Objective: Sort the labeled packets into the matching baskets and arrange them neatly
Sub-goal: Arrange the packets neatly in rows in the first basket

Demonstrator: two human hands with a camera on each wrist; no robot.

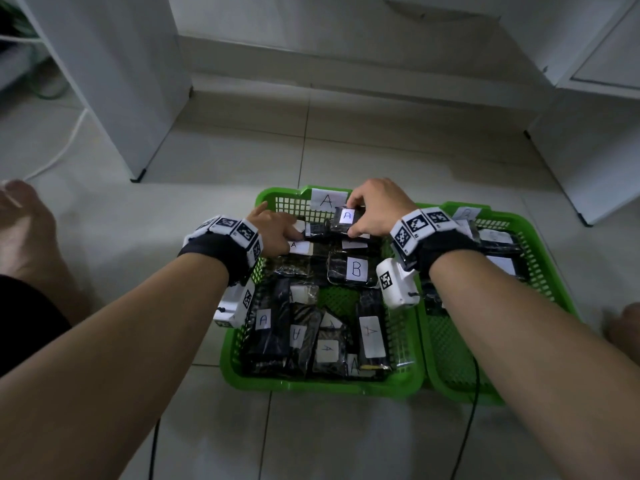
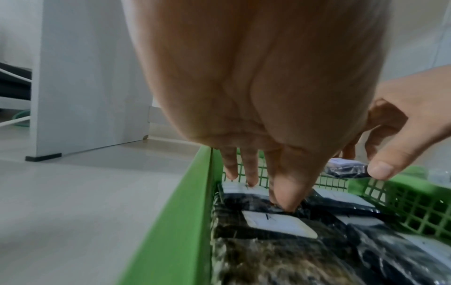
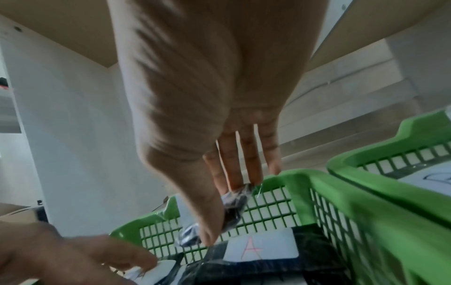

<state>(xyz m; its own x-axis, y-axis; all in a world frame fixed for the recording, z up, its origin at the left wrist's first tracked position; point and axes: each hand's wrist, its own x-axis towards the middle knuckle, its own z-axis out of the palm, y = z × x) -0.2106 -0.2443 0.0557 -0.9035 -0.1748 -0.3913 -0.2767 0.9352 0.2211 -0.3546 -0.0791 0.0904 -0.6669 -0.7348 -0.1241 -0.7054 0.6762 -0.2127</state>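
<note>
Two green baskets sit side by side on the floor. The left basket (image 1: 311, 384) carries an A tag (image 1: 325, 199), and the right basket (image 1: 460, 393) carries a faint B tag (image 1: 465, 213). The left one holds several dark packets labeled A and one labeled B (image 1: 355, 270). My right hand (image 1: 356, 216) pinches a dark packet labeled A (image 1: 347, 216) between thumb and fingers over the far end of the A basket; the right wrist view shows that packet (image 3: 234, 204) as well. My left hand (image 1: 294, 233) presses straight fingertips on packets at the basket's far left corner (image 2: 280, 200).
White cabinet legs (image 1: 138, 174) stand on the tiled floor beyond the baskets, with more white furniture at the right. A white cable (image 1: 62, 150) runs along the left. My bare foot (image 1: 20, 220) lies at the left. Black cords hang from both wrists.
</note>
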